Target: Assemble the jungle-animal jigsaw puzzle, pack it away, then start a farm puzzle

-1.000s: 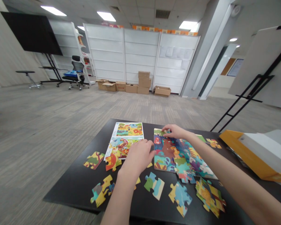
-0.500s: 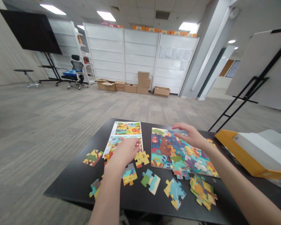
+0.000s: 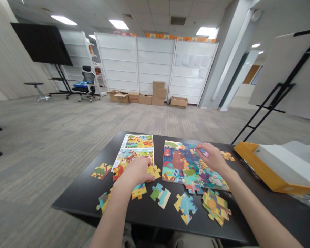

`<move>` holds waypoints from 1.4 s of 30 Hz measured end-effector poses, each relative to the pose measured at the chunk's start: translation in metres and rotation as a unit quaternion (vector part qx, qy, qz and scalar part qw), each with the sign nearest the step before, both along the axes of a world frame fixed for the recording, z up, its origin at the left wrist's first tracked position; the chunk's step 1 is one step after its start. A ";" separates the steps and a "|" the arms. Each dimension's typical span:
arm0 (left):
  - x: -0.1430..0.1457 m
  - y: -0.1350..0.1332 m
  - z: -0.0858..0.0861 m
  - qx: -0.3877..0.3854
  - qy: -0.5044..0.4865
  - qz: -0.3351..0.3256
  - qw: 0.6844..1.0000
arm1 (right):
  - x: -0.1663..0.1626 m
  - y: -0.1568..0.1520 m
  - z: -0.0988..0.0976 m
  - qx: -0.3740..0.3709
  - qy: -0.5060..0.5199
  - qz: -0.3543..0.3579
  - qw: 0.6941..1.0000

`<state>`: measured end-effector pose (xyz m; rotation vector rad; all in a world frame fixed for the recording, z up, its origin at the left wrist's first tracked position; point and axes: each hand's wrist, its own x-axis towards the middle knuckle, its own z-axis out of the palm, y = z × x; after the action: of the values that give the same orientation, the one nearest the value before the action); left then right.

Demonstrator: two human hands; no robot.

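Observation:
My left hand (image 3: 137, 168) rests over the lower part of the picture sheet (image 3: 126, 140), thumb and fingers apart. Its thumb is beside a yellow puzzle piece (image 3: 155, 171), and an orange piece (image 3: 118, 172) shows at its left edge. Over the puzzle board (image 3: 172, 177) of dark animal scenes, my right hand (image 3: 210, 157) has its fingers curled in a pinch. A small pinkish-purple patch shows between them; what it is, I cannot make out. A joined bluish-green piece (image 3: 192, 179) overlaps the board's front edge.
Loose pieces lie along the near side: a green-and-blue one (image 3: 160, 195), a blue one (image 3: 186, 206) and a small pile (image 3: 216, 207). More sit at left, including a tree piece (image 3: 101, 171). A yellow-and-white box (image 3: 276, 168) stands at right on the black table (image 3: 85, 187).
My right hand has lowered toward the board, its spread fingers now curled together. My left thumb has come out to the side, by the yellow piece. The view has tilted slightly.

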<state>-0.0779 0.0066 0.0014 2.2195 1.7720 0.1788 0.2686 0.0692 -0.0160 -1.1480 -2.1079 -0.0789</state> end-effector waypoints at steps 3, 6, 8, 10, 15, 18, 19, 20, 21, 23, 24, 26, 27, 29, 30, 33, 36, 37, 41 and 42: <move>0.002 -0.002 -0.003 -0.003 -0.003 -0.004 1.000 | 0.003 0.003 -0.007 0.025 -0.027 0.003 0.999; 0.002 -0.002 -0.004 -0.005 -0.010 -0.006 1.000 | 0.004 0.005 -0.013 0.043 -0.053 0.016 0.998; 0.002 -0.001 -0.004 -0.003 -0.015 -0.007 1.000 | 0.003 0.005 -0.015 0.051 -0.064 0.023 0.996; 0.002 -0.001 -0.004 -0.002 -0.017 -0.010 1.000 | 0.002 0.004 -0.015 0.056 -0.069 0.026 0.996; 0.003 0.001 -0.007 0.003 -0.008 -0.008 1.000 | 0.000 0.002 -0.015 0.059 -0.072 0.037 0.995; 0.004 0.001 -0.009 0.007 -0.007 -0.013 1.000 | 0.000 0.002 -0.015 0.049 -0.078 0.035 0.995; 0.003 0.001 -0.009 0.009 -0.010 -0.017 1.000 | 0.000 0.002 -0.016 0.045 -0.080 0.035 0.995; 0.002 0.001 -0.009 0.013 -0.017 -0.020 1.000 | -0.001 0.002 -0.016 0.042 -0.082 0.035 0.995; 0.000 0.002 -0.009 0.021 -0.028 -0.023 0.999 | -0.001 0.002 -0.015 0.042 -0.082 0.035 0.995; -0.007 0.005 -0.008 0.044 -0.049 -0.016 0.998 | -0.001 0.002 -0.015 0.044 -0.079 0.037 0.995; -0.013 0.006 -0.008 0.055 -0.055 -0.008 0.997 | -0.001 0.002 -0.015 0.046 -0.078 0.038 0.995; -0.029 0.009 -0.007 0.073 -0.049 0.019 0.996 | -0.001 0.002 -0.015 0.048 -0.078 0.041 0.995; -0.039 0.010 -0.007 0.081 -0.047 0.035 0.995 | -0.001 0.002 -0.015 0.049 -0.079 0.043 0.995; -0.066 0.008 -0.009 0.080 -0.037 0.080 0.993 | 0.000 0.002 -0.015 0.050 -0.080 0.040 0.995; -0.081 0.007 -0.010 0.073 -0.020 0.104 0.992 | 0.000 0.002 -0.015 0.051 -0.080 0.038 0.995; -0.128 -0.003 -0.019 0.053 0.039 0.195 0.979 | 0.000 0.001 -0.015 0.053 -0.083 0.036 0.995; -0.163 -0.013 -0.029 0.009 0.069 0.237 0.969 | -0.002 0.001 -0.015 0.054 -0.087 0.040 0.994; -0.169 -0.015 -0.032 0.000 0.066 0.237 0.969 | -0.003 0.001 -0.015 0.055 -0.089 0.040 0.994; -0.177 -0.017 -0.039 0.012 0.046 0.231 0.972 | -0.006 0.000 -0.016 0.057 -0.095 0.048 0.993; -0.177 -0.017 -0.040 0.019 0.043 0.233 0.971 | -0.006 0.000 -0.016 0.058 -0.095 0.049 0.993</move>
<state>-0.2547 -0.0100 -0.0382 1.8198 2.3325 0.2183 0.2625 0.0689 -0.0325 -1.0005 -2.2918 -0.2707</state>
